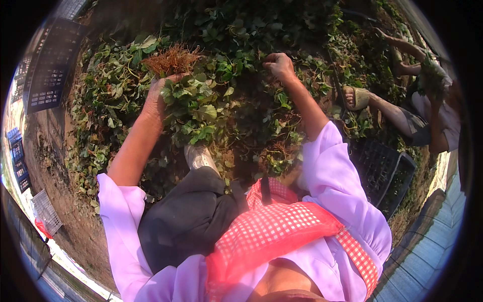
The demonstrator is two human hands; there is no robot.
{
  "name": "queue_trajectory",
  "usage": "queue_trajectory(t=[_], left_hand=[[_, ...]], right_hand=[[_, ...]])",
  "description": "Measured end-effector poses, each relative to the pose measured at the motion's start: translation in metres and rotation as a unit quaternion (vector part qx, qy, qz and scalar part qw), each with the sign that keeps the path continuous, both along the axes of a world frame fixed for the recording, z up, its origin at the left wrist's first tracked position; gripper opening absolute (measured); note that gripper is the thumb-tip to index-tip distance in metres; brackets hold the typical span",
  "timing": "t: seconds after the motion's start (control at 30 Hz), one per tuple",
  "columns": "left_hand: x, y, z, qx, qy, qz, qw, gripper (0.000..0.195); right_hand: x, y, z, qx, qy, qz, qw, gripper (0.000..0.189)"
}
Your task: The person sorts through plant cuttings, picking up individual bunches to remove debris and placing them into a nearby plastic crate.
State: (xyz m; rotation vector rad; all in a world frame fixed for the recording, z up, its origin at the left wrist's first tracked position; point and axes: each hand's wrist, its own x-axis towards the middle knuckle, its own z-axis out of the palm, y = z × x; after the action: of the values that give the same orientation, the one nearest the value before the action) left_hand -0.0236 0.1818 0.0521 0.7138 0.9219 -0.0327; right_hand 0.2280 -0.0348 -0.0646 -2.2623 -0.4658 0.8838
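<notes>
In the head view my left hand point(163, 85) is closed around a bundle of leafy plants point(194, 100), probably strawberry plants. Their reddish-brown roots point(171, 60) point up past my fingers, and the green leaves hang down to the right of my wrist. My right hand point(278, 65) is over the heap of plants point(230, 68) farther right, its fingers bent. Whether it grips a plant cannot be made out. More plants with brown roots point(281, 147) lie between my arms, below my right hand.
A black plastic crate point(377, 170) stands beside my right elbow, and a dark crate point(53, 71) is at the far left. Another person, with a sandal point(356, 98) showing, is at the right holding leafy plants point(431, 77). My shoe point(200, 157) is among the leaves.
</notes>
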Motion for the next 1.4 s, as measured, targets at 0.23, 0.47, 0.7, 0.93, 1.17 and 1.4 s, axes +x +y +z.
queue_trajectory(t=[0.23, 0.47, 0.7, 0.93, 1.17, 1.4], left_hand=[[0.017, -0.016, -0.002, 0.023, -0.051, -0.010, 0.998, 0.029], [0.016, -0.021, 0.013, 0.010, -0.071, -0.065, 0.995, 0.034], [0.018, -0.026, -0.010, -0.028, -0.079, -0.045, 0.995, 0.035], [0.026, -0.054, -0.024, -0.239, -0.100, -0.023, 0.966, 0.029], [0.005, -0.027, -0.008, -0.129, -0.038, -0.012, 0.991, 0.028], [0.014, -0.026, 0.001, -0.085, -0.051, -0.039, 0.994, 0.025]], right_hand=[[0.005, -0.040, 0.025, 0.129, 0.011, 0.027, 0.991, 0.020], [-0.001, -0.035, 0.050, 0.237, 0.002, 0.062, 0.969, 0.027], [-0.032, -0.025, 0.096, 0.380, 0.161, 0.051, 0.909, 0.031], [-0.115, 0.035, 0.099, 0.361, -0.157, 0.146, 0.907, 0.026], [-0.087, 0.008, 0.083, 0.290, -0.064, -0.011, 0.955, 0.031], [-0.025, -0.046, -0.015, -0.105, -0.241, 0.190, 0.946, 0.038]])
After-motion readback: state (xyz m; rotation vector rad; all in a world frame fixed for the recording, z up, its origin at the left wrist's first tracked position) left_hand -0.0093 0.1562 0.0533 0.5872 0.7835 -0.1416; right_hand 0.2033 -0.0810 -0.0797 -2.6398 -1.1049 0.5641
